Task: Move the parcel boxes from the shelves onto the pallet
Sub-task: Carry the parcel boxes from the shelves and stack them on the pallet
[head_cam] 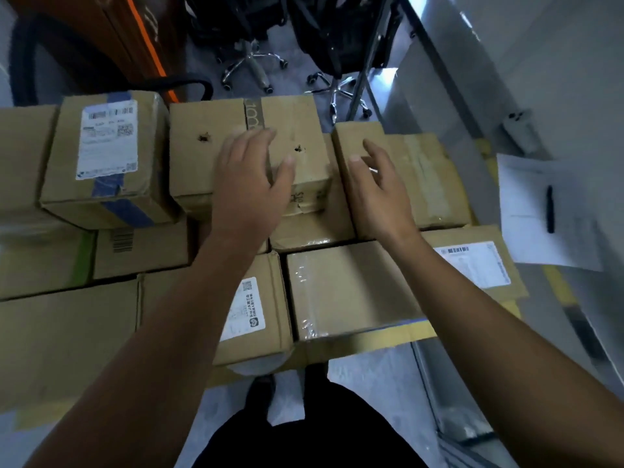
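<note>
Several cardboard parcel boxes are stacked close together in front of me. A brown box with two small holes point(216, 143) sits on top in the middle. My left hand point(250, 184) lies flat on its near right part, fingers straight. My right hand point(378, 194) hovers with spread fingers just right of that box, over a taped box point(422, 173). A box with a white label and blue tape point(108, 157) stands to the left. Lower boxes point(351, 292) lie nearer to me. The pallet beneath is hidden.
Office chairs with chrome bases point(253, 65) stand beyond the stack. An orange-edged panel point(135, 38) leans at the back left. A white sheet with a black pen point(549, 211) lies on the floor at right, beside a yellow floor line point(560, 285).
</note>
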